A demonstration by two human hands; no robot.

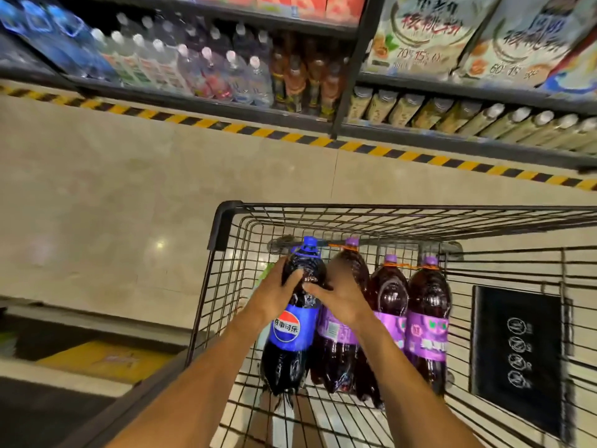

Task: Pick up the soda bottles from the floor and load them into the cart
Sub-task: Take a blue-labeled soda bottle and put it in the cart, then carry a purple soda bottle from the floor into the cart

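Dark cola bottle (pixel 292 331), blue cap and label, in cart (pixel 226 221). Left hand (pixel 274 294) and right hand (pixel 339 302) both grip its shoulder.

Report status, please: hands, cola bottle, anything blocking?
Left hand grips cola bottle at its shoulder; right hand thumb on it, fingers blurred. Bottle inside cart, left of three purple-label bottles. Nothing blocking seen.

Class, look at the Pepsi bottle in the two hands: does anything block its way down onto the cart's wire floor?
Nothing visible does. The left hand and right hand grip the Pepsi bottle already inside the cart, left of three purple-labelled bottles; the wire floor under its base looks bare.
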